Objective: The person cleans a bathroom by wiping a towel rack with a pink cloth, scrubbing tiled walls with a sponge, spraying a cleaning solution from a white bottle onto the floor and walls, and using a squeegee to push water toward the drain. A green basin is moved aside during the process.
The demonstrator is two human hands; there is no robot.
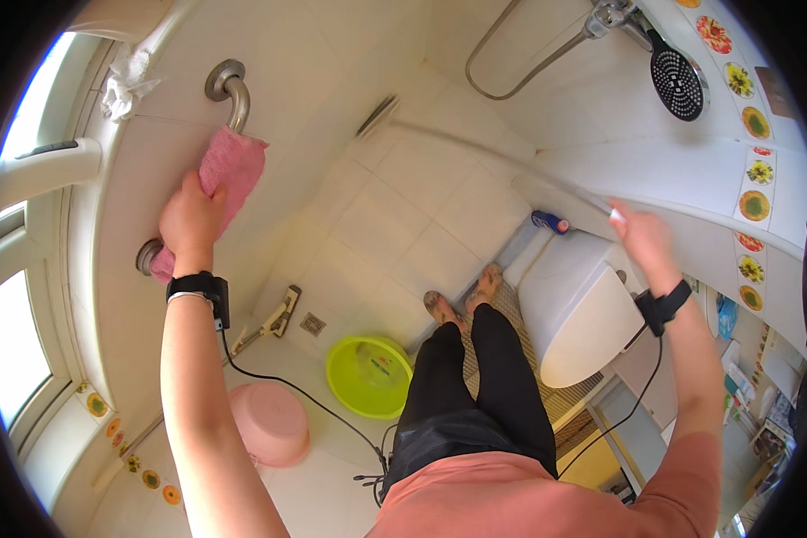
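My left hand (194,215) is closed round a metal grab bar (239,103) on the left wall, over the pink towel (233,166) wrapped about it. On the right, my right hand (641,235) grips the white end of a long thin pole (511,164), blurred along its length. At the far end of this long-handled cleaning tool, a narrow dark-edged head (377,117) is against the tiles near the left wall. Whether that head is a brush or a squeegee, I cannot tell.
Below stand a lime-green basin (368,366), a pink basin (269,429) and a floor wiper (285,311) near a drain (312,324). A blue bottle (549,222) lies by the white toilet (572,300). A shower head (679,83) hangs upper right. Black cables run from both wrists.
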